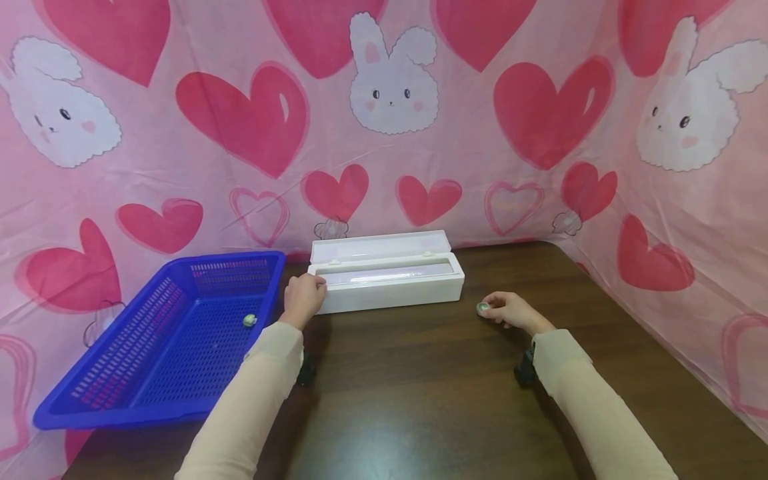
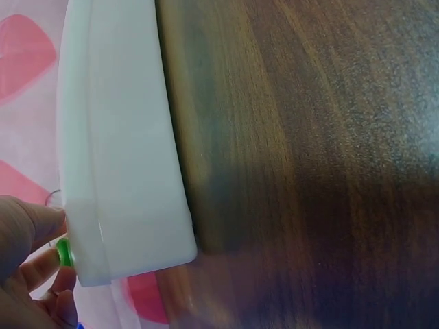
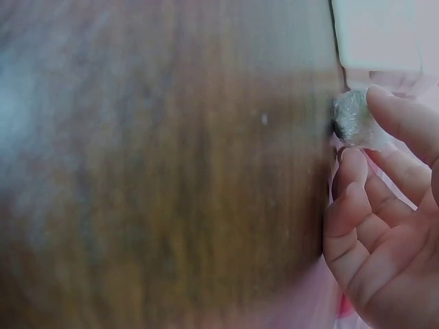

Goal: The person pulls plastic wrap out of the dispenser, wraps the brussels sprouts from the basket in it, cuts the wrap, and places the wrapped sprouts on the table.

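Observation:
A long white box (image 1: 390, 292) stands on the table with its hinged lid (image 1: 381, 248) tipped back. Shiny clear film (image 1: 396, 274) shows in its opening. At the box's left end, my left hand (image 1: 304, 297) has thumb and fingers around a small bright green piece (image 2: 64, 252), right against the box's upper edge. My right hand (image 1: 509, 312), off the box's right end and low over the table, pinches a small round greenish lump wrapped in clear film (image 3: 355, 118) between thumb and fingers. Its other fingers are curled beneath.
A blue perforated basket (image 1: 277, 283) sits left of the box. Inside it, near the right wall, lies a small pale green wrapped lump (image 1: 249, 321). The brown wooden table (image 1: 414, 380) ends at a pink heart-patterned cloth (image 1: 384, 153) behind and at the sides.

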A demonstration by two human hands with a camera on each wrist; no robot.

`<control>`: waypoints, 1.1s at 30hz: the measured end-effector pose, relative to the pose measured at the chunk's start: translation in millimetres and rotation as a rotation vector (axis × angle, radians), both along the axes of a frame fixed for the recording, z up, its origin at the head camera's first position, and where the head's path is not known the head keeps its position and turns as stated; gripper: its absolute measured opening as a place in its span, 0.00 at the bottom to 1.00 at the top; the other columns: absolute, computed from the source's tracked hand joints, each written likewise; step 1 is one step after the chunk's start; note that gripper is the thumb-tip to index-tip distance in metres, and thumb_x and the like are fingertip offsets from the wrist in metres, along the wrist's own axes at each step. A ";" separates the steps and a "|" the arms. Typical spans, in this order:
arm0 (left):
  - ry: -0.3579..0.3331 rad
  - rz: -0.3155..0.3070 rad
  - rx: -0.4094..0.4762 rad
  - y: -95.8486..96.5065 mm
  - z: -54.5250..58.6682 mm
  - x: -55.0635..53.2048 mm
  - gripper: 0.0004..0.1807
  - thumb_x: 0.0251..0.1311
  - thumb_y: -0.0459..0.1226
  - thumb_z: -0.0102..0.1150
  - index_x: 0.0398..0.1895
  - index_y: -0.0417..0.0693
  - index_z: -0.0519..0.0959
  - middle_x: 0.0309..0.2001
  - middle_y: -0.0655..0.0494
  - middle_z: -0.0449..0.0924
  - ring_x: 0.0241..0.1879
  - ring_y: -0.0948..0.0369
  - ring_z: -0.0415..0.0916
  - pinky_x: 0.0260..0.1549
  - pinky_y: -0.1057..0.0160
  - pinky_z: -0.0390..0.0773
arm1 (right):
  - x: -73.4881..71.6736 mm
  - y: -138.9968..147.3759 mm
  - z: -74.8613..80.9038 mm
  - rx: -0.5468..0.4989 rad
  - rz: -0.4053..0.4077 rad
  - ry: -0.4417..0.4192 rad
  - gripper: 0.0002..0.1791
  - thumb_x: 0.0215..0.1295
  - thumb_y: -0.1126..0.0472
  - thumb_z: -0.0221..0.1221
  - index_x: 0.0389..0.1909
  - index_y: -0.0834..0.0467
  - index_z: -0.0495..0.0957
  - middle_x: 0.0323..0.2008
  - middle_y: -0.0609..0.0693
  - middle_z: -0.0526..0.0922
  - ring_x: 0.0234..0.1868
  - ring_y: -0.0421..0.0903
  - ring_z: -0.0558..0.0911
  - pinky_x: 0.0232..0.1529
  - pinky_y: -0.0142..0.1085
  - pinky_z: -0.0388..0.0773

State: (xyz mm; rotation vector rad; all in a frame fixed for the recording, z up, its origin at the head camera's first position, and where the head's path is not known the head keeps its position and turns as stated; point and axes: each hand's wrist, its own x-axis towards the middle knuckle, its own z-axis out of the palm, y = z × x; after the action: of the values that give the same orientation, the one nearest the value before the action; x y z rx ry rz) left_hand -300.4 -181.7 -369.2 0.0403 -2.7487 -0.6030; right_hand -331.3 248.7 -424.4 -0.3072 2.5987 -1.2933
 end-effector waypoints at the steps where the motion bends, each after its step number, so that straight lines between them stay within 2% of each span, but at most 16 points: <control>1: -0.002 0.001 -0.002 0.0 -0.1 -0.3 0.13 0.59 0.35 0.51 0.42 0.42 0.83 0.42 0.44 0.80 0.40 0.42 0.72 0.40 0.48 0.70 | -0.2 -0.2 0.1 -0.001 -0.001 -0.003 0.20 0.60 0.59 0.61 0.49 0.67 0.72 0.40 0.56 0.76 0.30 0.47 0.74 0.27 0.38 0.72; 9: -0.013 0.013 -0.002 -0.8 -0.6 -3.0 0.14 0.60 0.36 0.51 0.45 0.41 0.81 0.43 0.42 0.80 0.40 0.41 0.72 0.40 0.48 0.70 | -0.7 -0.5 1.6 0.014 0.002 -0.013 0.23 0.60 0.61 0.60 0.53 0.69 0.70 0.43 0.60 0.76 0.31 0.47 0.74 0.27 0.38 0.73; 18: -0.001 0.015 0.006 -0.8 -1.3 -3.4 0.14 0.59 0.36 0.52 0.44 0.40 0.82 0.42 0.42 0.80 0.39 0.42 0.73 0.39 0.48 0.71 | -0.4 4.4 4.5 -0.006 0.035 0.010 0.24 0.60 0.65 0.57 0.55 0.72 0.67 0.44 0.63 0.75 0.31 0.47 0.74 0.27 0.39 0.73; 27: 0.012 0.008 0.014 -1.8 -1.3 -3.7 0.12 0.59 0.36 0.53 0.40 0.41 0.83 0.39 0.43 0.81 0.38 0.43 0.73 0.38 0.48 0.70 | -5.5 3.1 20.6 -0.016 0.004 0.052 0.24 0.63 0.67 0.53 0.59 0.71 0.63 0.52 0.70 0.68 0.33 0.50 0.76 0.29 0.38 0.74; 33: 0.024 0.006 0.005 -2.2 -1.9 -3.8 0.11 0.58 0.36 0.53 0.36 0.42 0.84 0.35 0.45 0.81 0.34 0.45 0.74 0.35 0.49 0.71 | -9.1 -6.8 35.7 -0.025 0.004 0.125 0.23 0.63 0.67 0.54 0.58 0.70 0.64 0.51 0.71 0.69 0.32 0.51 0.77 0.28 0.38 0.74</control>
State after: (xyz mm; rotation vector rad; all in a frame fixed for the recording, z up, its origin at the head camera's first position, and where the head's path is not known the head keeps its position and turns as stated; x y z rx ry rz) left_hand -304.2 -183.9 -371.2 0.0416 -2.7230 -0.6051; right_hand -340.3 241.9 -388.7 -0.4097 2.6846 -1.3467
